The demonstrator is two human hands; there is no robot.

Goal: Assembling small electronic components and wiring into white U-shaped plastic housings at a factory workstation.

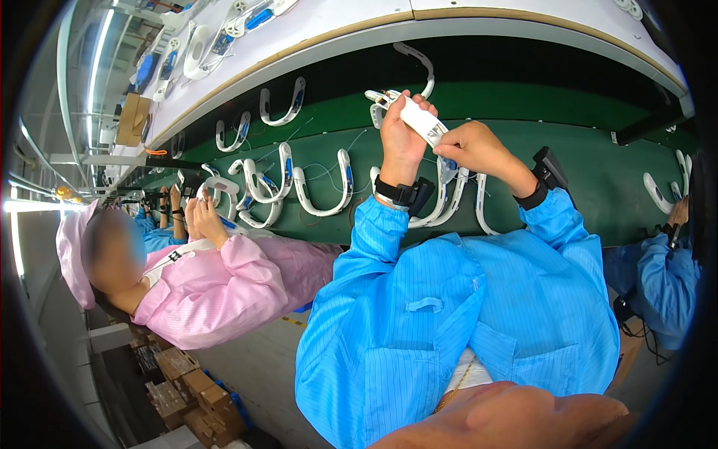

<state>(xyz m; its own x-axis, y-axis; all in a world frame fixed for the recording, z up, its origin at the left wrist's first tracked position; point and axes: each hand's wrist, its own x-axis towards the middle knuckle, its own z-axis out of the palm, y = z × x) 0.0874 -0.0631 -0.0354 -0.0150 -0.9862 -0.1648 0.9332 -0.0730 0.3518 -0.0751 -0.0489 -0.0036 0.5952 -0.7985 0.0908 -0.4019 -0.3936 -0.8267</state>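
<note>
My left hand (pixel 402 144) is raised over the green work surface, its fingers closed round a white flat rectangular piece (pixel 420 120) with dark marks at its lower right end. At that marked end, my right hand (pixel 482 152) pinches with thumb and forefinger; any smaller item between them is too small to make out. Just beyond my left fingers are several white curved parts (pixel 378 97), partly hidden by the hand. Under my wrists lie white U-shaped housings (pixel 451 206), some with blue inside, partly covered by my right hand and sleeves.
More U-shaped housings (pixel 323 206) with thin wires lie along the green surface (pixel 553 172) to the left. Above it runs a white shelf (pixel 314 37) with parts on it. A co-worker in pink (pixel 217 288) works at my left; a blue sleeve (pixel 666 277) shows at the right.
</note>
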